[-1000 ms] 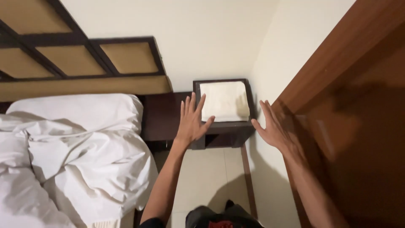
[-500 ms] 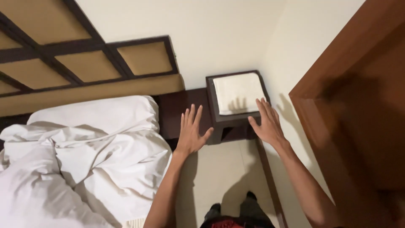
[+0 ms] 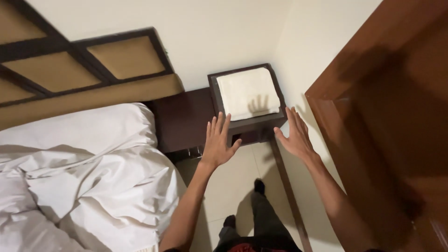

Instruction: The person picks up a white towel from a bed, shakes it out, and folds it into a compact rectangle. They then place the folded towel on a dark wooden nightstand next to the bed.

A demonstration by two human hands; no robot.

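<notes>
Cream walls meet in a corner, with a dark wooden nightstand (image 3: 247,123) pushed into it and a folded white towel (image 3: 247,92) lying flat on its top. Both hands hang in the air on the near side of that stand, palms down and empty. The left hand (image 3: 218,143) has its fingers spread wide, the tips reaching just short of the stand's front left corner; the right hand (image 3: 295,135) is equally splayed, its fingertips level with the stand's front right edge and close beside it. The towel sits just beyond both sets of fingertips, between them, apart from either hand, with a faint hand shadow falling across its near half. Left of the left hand's fingers lies a low dark shelf, and further left a rumpled white duvet (image 3: 88,186) and pillow (image 3: 79,128) below a panelled headboard (image 3: 93,65). To the right of the right hand's fingers rises a brown wooden door (image 3: 387,121), quite near the wrist. Judging from this, the risks are modest: a reach made with fingers this wide could catch only the top fold and drag the towel out of its neat shape, and the right elbow could knock the door if it swings outward in the tight corner.
</notes>
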